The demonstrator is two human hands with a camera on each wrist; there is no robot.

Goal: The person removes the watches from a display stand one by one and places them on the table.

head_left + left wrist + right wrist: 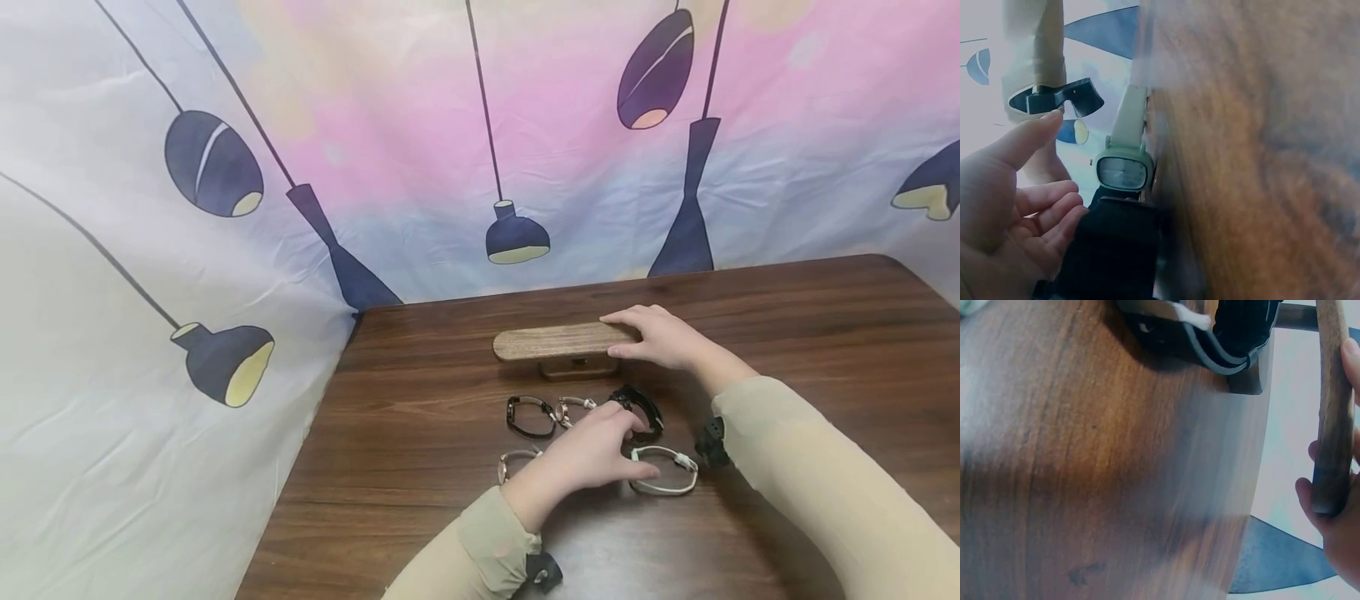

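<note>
A wooden stand (551,340) with a long rounded top board and a smaller base stands on the table. My right hand (663,337) grips the right end of that board, thumb on one side and fingers on the other in the right wrist view. Over a group of watches hovers my left hand (592,446), fingers loosely bent and thumb apart. Its fingertips are close to a chunky black watch (655,414), its thumb over a pale green watch (684,461). The green watch's face (1124,173) shows beside the fingers. Nothing shows within the left hand's grasp.
A slim black watch (512,412) and a rose-gold watch (562,412) lie before the stand. Another watch (503,469) is partly hidden behind the left wrist. The brown wooden table (420,433) backs onto a hanging cloth (420,150) printed with lamps.
</note>
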